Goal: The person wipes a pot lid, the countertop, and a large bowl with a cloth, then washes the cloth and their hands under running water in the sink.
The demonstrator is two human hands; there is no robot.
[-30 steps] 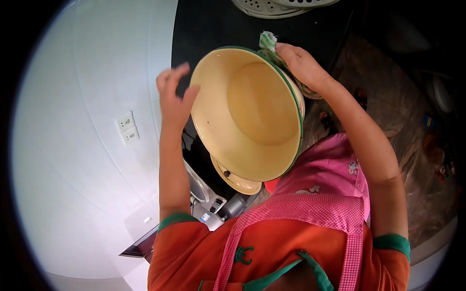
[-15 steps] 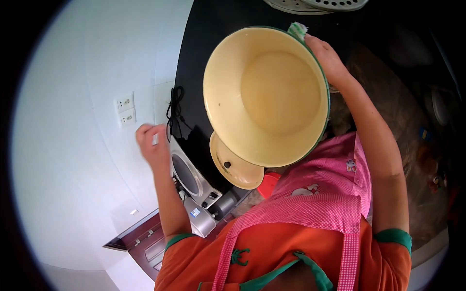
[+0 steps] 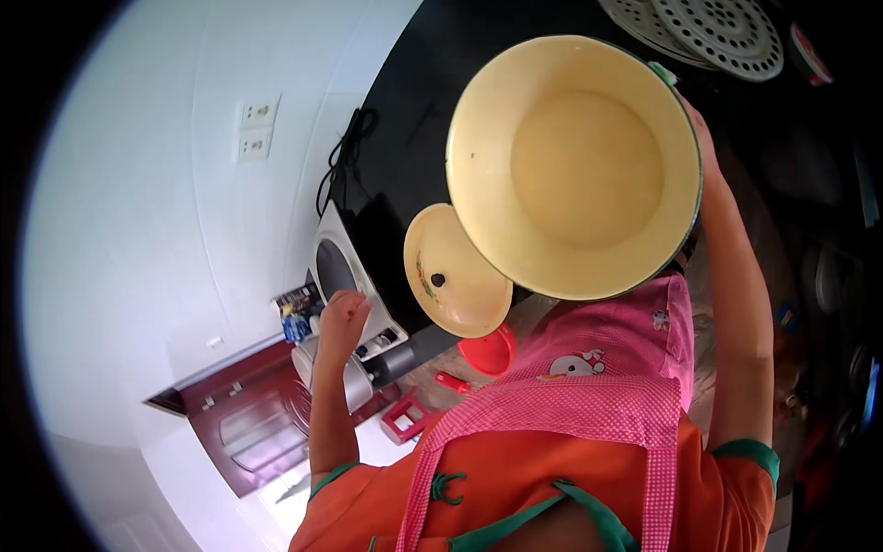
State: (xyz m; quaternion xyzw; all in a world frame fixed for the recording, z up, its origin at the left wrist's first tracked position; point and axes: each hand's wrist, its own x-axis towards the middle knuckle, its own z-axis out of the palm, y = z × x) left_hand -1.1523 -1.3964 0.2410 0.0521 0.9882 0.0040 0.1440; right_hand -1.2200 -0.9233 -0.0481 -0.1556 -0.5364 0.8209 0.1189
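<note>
A large cream enamel pot [image 3: 589, 170] with a dark green rim is tilted so that its bare inside faces me. My right hand [image 3: 701, 133] grips its right side, fingers mostly hidden behind the rim. A bit of green and white cloth [image 3: 664, 74] shows at the rim just above that hand. My left hand [image 3: 345, 317] is closed and raised in front of the gas stove [image 3: 372, 285]; whether anything is inside its fingers is hidden. A cream lid [image 3: 457, 271] with a black knob lies on the counter, partly covered by the pot.
Perforated steamer plates [image 3: 722, 32] lie at the far end of the black counter [image 3: 405, 138]. A black cable [image 3: 345, 161] runs along the wall below the sockets [image 3: 258, 127]. Below the lid are a red basin [image 3: 489, 351] and a red stool [image 3: 405, 419].
The view has shifted, bringing more of the steamer plates and floor into sight. My left hand has dropped from in front of the wall to the stove. My right hand keeps its hold on the pot.
</note>
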